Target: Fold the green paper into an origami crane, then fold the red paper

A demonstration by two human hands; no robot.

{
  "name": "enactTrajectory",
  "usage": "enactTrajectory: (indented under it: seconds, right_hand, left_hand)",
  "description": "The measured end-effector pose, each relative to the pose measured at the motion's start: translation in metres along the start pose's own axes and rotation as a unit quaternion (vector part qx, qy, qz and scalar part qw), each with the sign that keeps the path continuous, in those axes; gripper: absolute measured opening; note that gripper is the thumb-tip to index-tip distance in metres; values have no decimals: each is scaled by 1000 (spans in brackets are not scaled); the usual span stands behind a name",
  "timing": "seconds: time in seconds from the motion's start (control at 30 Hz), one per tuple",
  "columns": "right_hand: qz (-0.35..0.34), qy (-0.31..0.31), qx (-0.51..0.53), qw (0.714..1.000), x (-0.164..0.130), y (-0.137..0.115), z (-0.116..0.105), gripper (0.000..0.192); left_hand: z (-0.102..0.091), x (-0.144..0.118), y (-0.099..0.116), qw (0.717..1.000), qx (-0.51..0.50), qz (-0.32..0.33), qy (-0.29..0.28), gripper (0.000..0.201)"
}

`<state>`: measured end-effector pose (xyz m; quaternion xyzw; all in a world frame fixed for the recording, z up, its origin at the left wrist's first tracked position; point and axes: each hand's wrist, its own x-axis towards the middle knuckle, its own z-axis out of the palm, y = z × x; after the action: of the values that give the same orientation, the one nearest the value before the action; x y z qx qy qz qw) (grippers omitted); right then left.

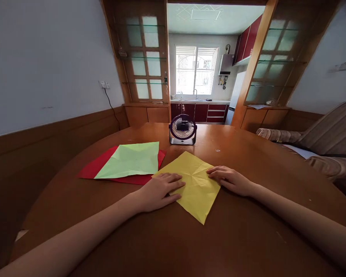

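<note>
A square of yellow paper (194, 188) lies turned cornerwise on the table, its surface marked with creases that cross near the middle. My left hand (161, 191) rests flat on its left corner, fingers stretched out and a little apart. On the right corner lie the fingertips of my right hand (229, 179), the fingers extended and loosely bent over the edge. Neither hand grips the sheet. To the left, a light green paper (132, 159), also creased, lies on top of a red paper (96, 165), which shows around its edges.
A small dark fan (183, 129) on a stand is behind the yellow paper. The brown wooden table (262, 238) has a rounded edge. At the right is a striped sofa (331, 134). A cord hangs from a wall socket (104, 84) at the left.
</note>
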<state>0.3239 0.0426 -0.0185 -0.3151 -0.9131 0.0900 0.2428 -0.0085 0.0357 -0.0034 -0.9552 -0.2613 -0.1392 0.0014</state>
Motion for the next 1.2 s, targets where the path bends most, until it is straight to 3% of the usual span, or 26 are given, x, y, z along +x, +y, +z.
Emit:
enactTrajectory:
  seconds: [0.17,0.33,0.47,0.67,0.87,1.03,1.2]
  right_hand:
    - [16,19,-18,1000,1,-2,2,29]
    - [22,36,-73,996,3,-4,3,25]
    - [21,40,-116,992,5,-7,4,23]
    - [39,26,-169,985,7,-23,4,26]
    - [15,19,-93,995,4,-27,7,25]
    - [28,4,19,999,1,-20,10,37]
    - [76,74,52,993,0,-6,9,32]
  left_hand:
    - [6,0,-6,999,16,-29,-18,42]
    - [8,2,-5,997,-10,-42,56,34]
    - [9,5,8,995,-41,-30,91,32]
    - [13,14,23,999,3,-13,30,40]
    - [8,20,13,998,23,-48,38,33]
    - [6,21,7,995,50,-72,39,30]
    - [6,18,5,992,95,-77,45,32]
